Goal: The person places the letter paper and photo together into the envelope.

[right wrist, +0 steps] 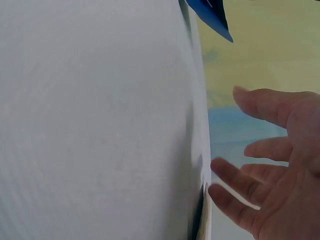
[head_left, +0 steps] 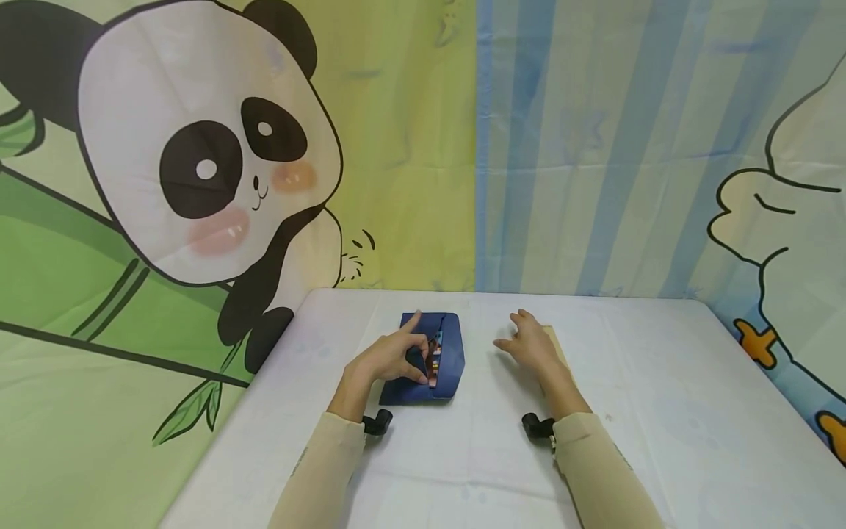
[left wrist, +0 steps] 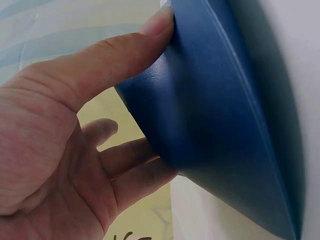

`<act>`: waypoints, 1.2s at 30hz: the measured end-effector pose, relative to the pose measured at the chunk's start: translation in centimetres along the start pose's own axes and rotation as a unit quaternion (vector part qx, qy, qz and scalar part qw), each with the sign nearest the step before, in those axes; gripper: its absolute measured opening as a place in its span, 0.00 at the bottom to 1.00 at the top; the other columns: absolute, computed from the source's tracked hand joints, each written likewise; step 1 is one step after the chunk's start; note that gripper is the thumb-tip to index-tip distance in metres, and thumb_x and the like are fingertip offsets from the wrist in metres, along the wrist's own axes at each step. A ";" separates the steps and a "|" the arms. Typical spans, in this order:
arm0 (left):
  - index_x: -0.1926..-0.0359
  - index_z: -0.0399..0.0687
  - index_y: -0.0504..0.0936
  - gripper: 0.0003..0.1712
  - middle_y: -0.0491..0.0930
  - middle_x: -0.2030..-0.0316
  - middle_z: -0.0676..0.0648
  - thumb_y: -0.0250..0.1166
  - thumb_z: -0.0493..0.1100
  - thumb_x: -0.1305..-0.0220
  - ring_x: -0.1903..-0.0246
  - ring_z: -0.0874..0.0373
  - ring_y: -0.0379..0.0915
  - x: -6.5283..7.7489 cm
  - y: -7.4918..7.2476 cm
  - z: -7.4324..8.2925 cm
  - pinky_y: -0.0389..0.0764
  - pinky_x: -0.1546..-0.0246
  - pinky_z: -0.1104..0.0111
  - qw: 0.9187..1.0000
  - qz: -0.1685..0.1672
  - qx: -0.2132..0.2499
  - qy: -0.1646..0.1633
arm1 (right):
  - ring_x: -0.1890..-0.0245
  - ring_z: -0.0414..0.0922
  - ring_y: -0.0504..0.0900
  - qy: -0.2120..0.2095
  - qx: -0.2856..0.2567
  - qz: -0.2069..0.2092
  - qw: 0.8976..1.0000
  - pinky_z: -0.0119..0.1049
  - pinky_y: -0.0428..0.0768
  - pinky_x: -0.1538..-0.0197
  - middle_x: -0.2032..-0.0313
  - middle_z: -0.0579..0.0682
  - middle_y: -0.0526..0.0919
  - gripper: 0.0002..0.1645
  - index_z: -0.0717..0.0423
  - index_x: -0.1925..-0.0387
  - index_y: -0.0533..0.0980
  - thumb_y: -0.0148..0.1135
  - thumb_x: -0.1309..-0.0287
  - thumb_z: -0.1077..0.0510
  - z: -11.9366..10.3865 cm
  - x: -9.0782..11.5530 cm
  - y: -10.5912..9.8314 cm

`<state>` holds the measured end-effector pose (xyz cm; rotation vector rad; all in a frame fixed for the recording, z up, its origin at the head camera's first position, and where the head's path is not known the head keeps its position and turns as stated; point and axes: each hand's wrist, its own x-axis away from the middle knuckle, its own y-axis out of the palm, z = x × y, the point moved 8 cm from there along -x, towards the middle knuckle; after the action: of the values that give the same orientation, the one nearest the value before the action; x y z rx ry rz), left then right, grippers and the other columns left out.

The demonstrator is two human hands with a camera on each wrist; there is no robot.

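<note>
A dark blue envelope point(head_left: 452, 360) lies on the white table, its pointed flap spread to the right. My left hand point(head_left: 390, 356) pinches the front panel of this envelope and bows its edge up, so the mouth gapes. Through the gap shows a strip of colourful printed contents point(head_left: 434, 360), partly hidden by the fingers. In the left wrist view the thumb presses one face of the curved blue panel point(left wrist: 200, 110) while fingers reach behind it. Over to the right, my right hand point(head_left: 534, 349) hovers with fingers spread and nothing in them, above a flat tan item point(head_left: 559, 348) mostly covered by the hand and wrist.
The white tabletop point(head_left: 476, 463) stretches around both hands. Behind it hangs a printed curtain point(head_left: 410, 147) with a panda, right at the table's back edge. Black wrist cameras point(head_left: 378, 422) sit at both cuffs.
</note>
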<state>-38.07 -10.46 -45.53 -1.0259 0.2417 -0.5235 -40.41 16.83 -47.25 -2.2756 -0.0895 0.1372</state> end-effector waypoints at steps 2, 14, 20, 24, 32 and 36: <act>0.63 0.61 0.79 0.21 0.35 0.15 0.52 0.85 0.51 0.52 0.51 0.44 0.79 0.0 0.0 0.0 0.74 0.51 0.55 1.000 -0.001 0.001 -0.002 | 0.26 0.70 0.63 0.007 0.021 0.001 1.000 0.63 0.63 0.27 0.21 0.71 0.53 0.47 0.71 0.25 0.59 0.68 0.34 0.51 0.4 -0.1 -0.2; 0.62 0.58 0.80 0.22 0.38 0.15 0.50 0.85 0.50 0.53 0.44 0.40 0.77 -0.1 0.1 -0.1 0.75 0.50 0.54 1.000 -0.003 0.008 -0.003 | 0.28 0.75 0.59 0.069 0.081 -0.002 0.994 0.74 0.66 0.36 0.22 0.72 0.54 0.39 0.66 0.25 0.62 0.57 0.37 0.63 3.0 0.6 -1.6; 0.63 0.60 0.80 0.22 0.39 0.15 0.47 0.85 0.50 0.52 0.47 0.42 0.78 -0.1 0.1 -0.1 0.75 0.52 0.55 1.000 -0.004 0.008 -0.002 | 0.28 0.75 0.58 0.071 0.100 -0.003 0.992 0.73 0.67 0.37 0.22 0.73 0.54 0.39 0.65 0.25 0.63 0.54 0.39 0.67 3.5 0.6 -2.0; 0.64 0.62 0.79 0.21 0.39 0.15 0.46 0.85 0.50 0.52 0.54 0.46 0.79 0.0 0.1 0.0 0.75 0.55 0.57 1.000 -0.002 0.010 -0.001 | 0.29 0.74 0.58 0.066 0.090 0.014 0.994 0.71 0.69 0.38 0.23 0.73 0.54 0.41 0.65 0.25 0.63 0.55 0.43 0.69 3.5 0.5 -2.4; 0.65 0.67 0.77 0.22 0.37 0.15 0.47 0.85 0.51 0.52 0.76 0.54 0.74 0.0 0.2 -0.2 0.74 0.62 0.60 1.000 -0.006 0.017 -0.008 | 0.44 0.68 0.73 0.052 0.060 0.028 0.996 0.60 0.76 0.45 0.33 0.75 0.68 0.40 0.69 0.28 0.64 0.58 0.44 0.72 3.5 0.5 -2.5; 0.65 0.68 0.77 0.22 0.38 0.15 0.46 0.85 0.52 0.52 0.67 0.50 0.78 -0.1 0.2 -0.1 0.74 0.59 0.59 1.000 -0.003 0.010 -0.006 | 0.58 0.58 0.75 0.050 0.050 0.043 0.997 0.50 0.76 0.56 0.45 0.72 0.78 0.34 0.71 0.34 0.71 0.60 0.44 0.72 3.5 0.4 -2.9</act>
<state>-38.14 -10.44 -45.76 -1.0113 0.2225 -0.5237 -40.48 21.36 -47.33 -2.1834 0.0664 0.0707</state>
